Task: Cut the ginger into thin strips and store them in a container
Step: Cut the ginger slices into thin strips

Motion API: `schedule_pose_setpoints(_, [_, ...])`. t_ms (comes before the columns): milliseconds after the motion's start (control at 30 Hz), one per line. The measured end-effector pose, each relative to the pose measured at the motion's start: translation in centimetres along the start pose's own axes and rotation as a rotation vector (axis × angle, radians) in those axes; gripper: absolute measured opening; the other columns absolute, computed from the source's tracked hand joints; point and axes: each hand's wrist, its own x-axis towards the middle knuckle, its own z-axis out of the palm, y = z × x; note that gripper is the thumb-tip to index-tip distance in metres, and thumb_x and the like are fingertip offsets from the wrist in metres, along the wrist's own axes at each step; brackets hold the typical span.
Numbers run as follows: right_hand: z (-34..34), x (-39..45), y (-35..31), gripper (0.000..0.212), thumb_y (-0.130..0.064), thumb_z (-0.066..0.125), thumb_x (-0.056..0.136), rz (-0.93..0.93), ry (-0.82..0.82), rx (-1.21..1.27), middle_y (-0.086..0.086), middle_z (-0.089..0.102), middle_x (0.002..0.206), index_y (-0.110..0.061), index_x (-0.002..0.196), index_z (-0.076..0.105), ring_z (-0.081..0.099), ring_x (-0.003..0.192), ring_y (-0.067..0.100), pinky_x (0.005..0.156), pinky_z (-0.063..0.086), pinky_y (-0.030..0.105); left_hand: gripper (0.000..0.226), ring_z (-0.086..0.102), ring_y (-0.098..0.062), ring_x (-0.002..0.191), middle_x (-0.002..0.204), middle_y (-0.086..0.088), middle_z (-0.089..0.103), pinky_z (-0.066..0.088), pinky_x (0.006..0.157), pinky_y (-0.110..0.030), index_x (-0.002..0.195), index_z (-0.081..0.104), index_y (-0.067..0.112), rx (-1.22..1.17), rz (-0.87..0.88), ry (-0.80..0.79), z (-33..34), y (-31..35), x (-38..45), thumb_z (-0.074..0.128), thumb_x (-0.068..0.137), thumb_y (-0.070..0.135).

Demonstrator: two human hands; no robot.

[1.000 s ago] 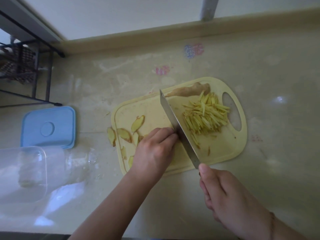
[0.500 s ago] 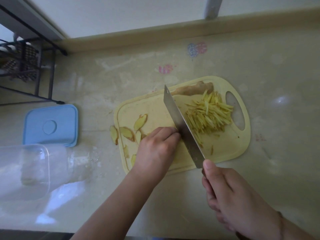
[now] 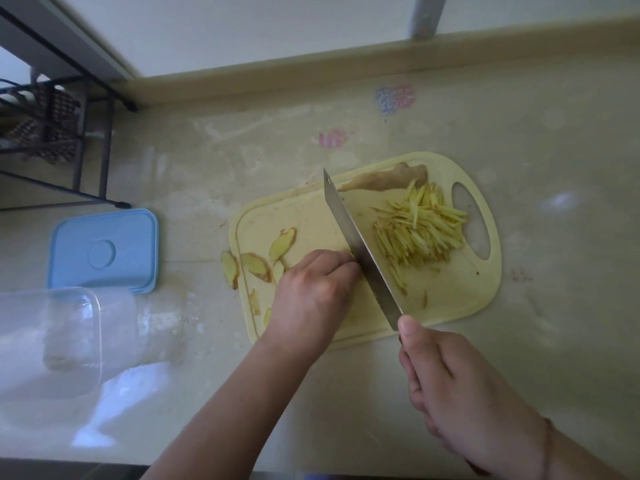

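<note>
Knife (image 3: 360, 252) in R hand (image 3: 464, 393); no writing legible.

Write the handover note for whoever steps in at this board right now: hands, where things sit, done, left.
Right hand grips the knife, blade down on the cutting board.
Left hand, fingers curled, presses on ginger beside the blade; the piece under it is hidden.
Done: pile of strips right of the blade.
Left: loose slices at the board's left edge, uncut ginger chunk at the far edge.
Clear container lies on its side to the left, holding no strips, blue lid off beside it. Nothing stored yet.
</note>
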Motion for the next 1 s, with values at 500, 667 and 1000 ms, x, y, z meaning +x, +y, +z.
schedule_pose_setpoints(500, [1.4,0.7,0.8,0.078,-0.091,0.018,0.075,-0.055,0.062,-0.037,-0.008,0.042,0.044,-0.017,0.062,0.036,0.04,0.04,0.01,0.047,0.027,0.017,0.019,0.066,-0.024,0.079,0.085,-0.002,0.073,0.055,0.062,-0.035,0.086,0.078,0.006,-0.043,-0.018,-0.015,-0.1,-0.5,0.0,0.068,0.075,-0.005])
schedule_pose_setpoints(667, [0.3,0.4,-0.4,0.07,-0.081,0.018,0.074,0.01,0.009,0.016,-0.007,0.04,0.041,-0.015,0.064,0.038,0.039,0.035,0.007,0.037,0.031,0.016,0.024,0.067,-0.027,0.076,0.083,-0.003,0.073,0.055,0.059,-0.035,0.084,0.078,0.005,-0.031,-0.052,-0.004,-0.1,-0.2,0.2,0.06,0.072,-0.006])
schedule_pose_setpoints(1000, [1.7,0.8,0.1,0.074,-0.085,0.015,0.082,-0.012,0.037,-0.006,-0.01,0.041,0.04,-0.016,0.063,0.037,0.04,0.036,0.007,0.038,0.031,0.018,0.015,0.047,-0.025,0.049,0.054,-0.005,0.051,0.039,0.037,-0.033,0.077,0.062,0.004,-0.02,-0.177,0.002,-0.6,0.5,0.5,0.073,0.071,-0.005])
